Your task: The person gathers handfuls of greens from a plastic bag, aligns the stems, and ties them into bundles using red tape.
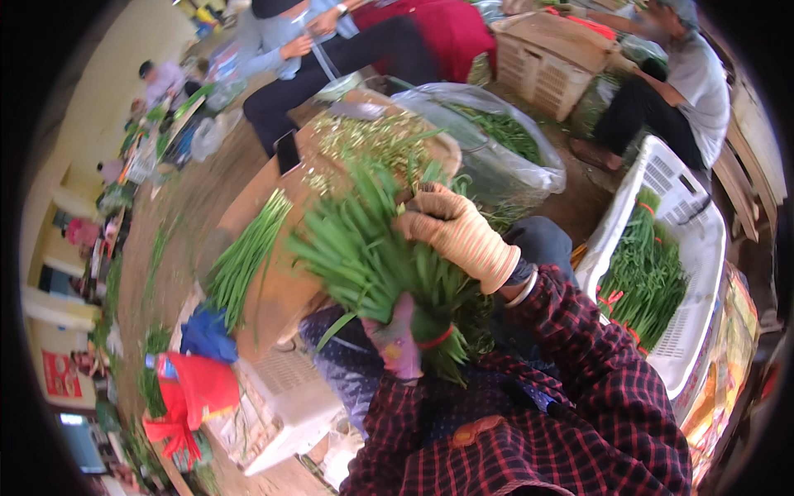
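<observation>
A large bunch of green chives (356, 264), slightly blurred, is held over my lap with its leaf ends toward the upper left. A red band (436, 337) circles its lower part. My left hand (397, 337), in a pinkish-purple glove, is closed around the bunch beside that band. Above the leaves, my right hand (459, 230) wears an orange-and-white striped glove with dirty fingertips. Its fingers are pinched together at the bunch's far edge; what lies between them is hidden. Untied chives (248, 252) lie to the left on a round wooden board (285, 293).
Pale trimmings (356, 140) and a phone (287, 152) lie toward the board's far side. Beyond stands a clear bag (538, 178) of greens. At right, a white crate (674, 169) holds banded bunches (645, 281). A red bag (198, 388) sits front left. Two people sit across.
</observation>
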A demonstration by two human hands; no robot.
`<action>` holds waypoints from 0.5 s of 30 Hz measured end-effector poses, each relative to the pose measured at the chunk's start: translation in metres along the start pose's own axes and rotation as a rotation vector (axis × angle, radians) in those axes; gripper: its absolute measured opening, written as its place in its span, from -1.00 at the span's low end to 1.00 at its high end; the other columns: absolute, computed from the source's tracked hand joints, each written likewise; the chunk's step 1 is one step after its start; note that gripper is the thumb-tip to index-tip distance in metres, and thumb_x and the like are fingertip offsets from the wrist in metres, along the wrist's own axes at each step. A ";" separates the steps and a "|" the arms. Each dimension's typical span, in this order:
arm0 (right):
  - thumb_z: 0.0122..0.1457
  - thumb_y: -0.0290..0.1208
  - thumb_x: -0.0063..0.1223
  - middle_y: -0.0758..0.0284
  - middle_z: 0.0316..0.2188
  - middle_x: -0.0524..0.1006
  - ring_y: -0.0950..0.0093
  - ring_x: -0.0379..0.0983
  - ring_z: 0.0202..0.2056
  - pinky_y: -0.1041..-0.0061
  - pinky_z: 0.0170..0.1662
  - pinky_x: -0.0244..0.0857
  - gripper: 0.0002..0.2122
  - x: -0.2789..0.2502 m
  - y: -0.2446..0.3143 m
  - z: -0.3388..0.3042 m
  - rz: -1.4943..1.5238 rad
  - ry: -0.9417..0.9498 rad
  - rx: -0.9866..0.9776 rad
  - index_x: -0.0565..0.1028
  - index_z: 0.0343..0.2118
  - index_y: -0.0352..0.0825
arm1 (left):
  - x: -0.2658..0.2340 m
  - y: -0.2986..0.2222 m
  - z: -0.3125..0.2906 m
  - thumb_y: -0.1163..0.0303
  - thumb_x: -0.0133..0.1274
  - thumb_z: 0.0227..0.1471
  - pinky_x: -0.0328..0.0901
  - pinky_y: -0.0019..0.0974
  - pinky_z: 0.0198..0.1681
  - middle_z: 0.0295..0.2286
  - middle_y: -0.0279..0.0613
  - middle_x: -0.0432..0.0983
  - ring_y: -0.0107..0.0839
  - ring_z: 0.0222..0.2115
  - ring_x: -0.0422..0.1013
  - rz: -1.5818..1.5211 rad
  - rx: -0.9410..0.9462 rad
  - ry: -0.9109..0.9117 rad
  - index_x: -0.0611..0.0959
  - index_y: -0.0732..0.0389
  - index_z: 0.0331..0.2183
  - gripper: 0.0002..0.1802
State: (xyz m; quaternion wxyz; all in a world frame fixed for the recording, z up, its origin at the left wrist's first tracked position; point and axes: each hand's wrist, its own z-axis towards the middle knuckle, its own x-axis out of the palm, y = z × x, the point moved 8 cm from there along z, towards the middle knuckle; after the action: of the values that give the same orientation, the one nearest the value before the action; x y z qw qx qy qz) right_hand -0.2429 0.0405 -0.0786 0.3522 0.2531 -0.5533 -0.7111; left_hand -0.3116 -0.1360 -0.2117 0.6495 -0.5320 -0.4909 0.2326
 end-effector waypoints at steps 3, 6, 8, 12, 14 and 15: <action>0.16 -0.44 0.01 0.29 -0.25 0.51 0.43 0.44 -0.23 0.50 -0.10 0.31 -0.81 -0.009 0.017 -0.006 0.444 -0.097 0.128 0.53 -0.18 -0.33 | -0.010 -0.008 -0.003 0.59 0.21 -0.10 0.27 -0.21 0.03 -0.02 -0.20 0.40 -0.30 -0.08 0.36 0.076 -0.042 -0.024 0.42 0.22 0.05 -0.38; 0.13 -0.36 0.07 0.32 -0.24 0.50 0.47 0.39 -0.16 0.53 -0.02 0.23 -0.82 -0.035 0.061 -0.016 -0.043 -0.126 -0.151 0.54 -0.25 -0.32 | -0.008 -0.007 0.002 0.58 0.21 -0.13 0.26 -0.13 0.04 -0.01 -0.16 0.38 -0.22 -0.06 0.34 -0.125 -0.053 -0.027 0.41 0.23 0.06 -0.35; -0.01 -0.30 0.24 0.32 -0.23 0.48 0.40 0.37 -0.13 0.46 -0.03 0.24 -0.79 -0.054 0.072 -0.036 -0.210 -0.255 -0.191 0.53 -0.39 -0.33 | -0.004 -0.009 0.004 0.56 0.19 -0.13 0.28 -0.10 0.03 0.00 -0.15 0.37 -0.19 -0.07 0.34 -0.142 -0.088 -0.088 0.40 0.22 0.07 -0.34; -0.14 -0.13 0.33 0.22 -0.29 0.46 0.19 0.38 -0.15 0.22 -0.11 0.32 -0.66 -0.076 0.008 -0.083 -1.024 -0.362 0.057 0.54 -0.42 -0.27 | -0.020 -0.015 0.011 0.52 0.18 -0.12 0.30 -0.08 0.00 0.00 -0.10 0.36 -0.16 -0.09 0.35 -0.128 -0.108 -0.120 0.39 0.21 0.08 -0.33; -0.05 0.02 0.23 0.14 -0.18 0.51 0.16 0.43 -0.08 0.25 -0.02 0.33 -0.53 -0.050 -0.038 -0.105 -0.687 0.037 0.522 0.55 -0.14 -0.21 | -0.018 -0.012 0.011 0.49 0.18 -0.11 0.31 -0.07 -0.02 0.00 -0.08 0.36 -0.15 -0.09 0.36 -0.175 -0.128 -0.079 0.38 0.20 0.09 -0.33; -0.06 0.03 0.24 0.09 -0.09 0.50 0.16 0.41 -0.01 0.29 0.04 0.30 -0.41 -0.031 -0.049 -0.114 -0.571 0.096 0.561 0.46 0.00 -0.23 | -0.010 -0.016 0.010 0.42 0.16 -0.10 0.32 -0.06 -0.03 0.01 -0.09 0.35 -0.15 -0.10 0.36 -0.159 -0.131 0.013 0.40 0.23 0.08 -0.36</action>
State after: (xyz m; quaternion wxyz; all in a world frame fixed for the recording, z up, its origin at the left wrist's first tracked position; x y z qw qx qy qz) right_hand -0.1491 0.0020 -0.1565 0.0832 0.5159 -0.6164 -0.5891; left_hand -0.3276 -0.1449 -0.2015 0.6329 -0.5341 -0.5416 0.1442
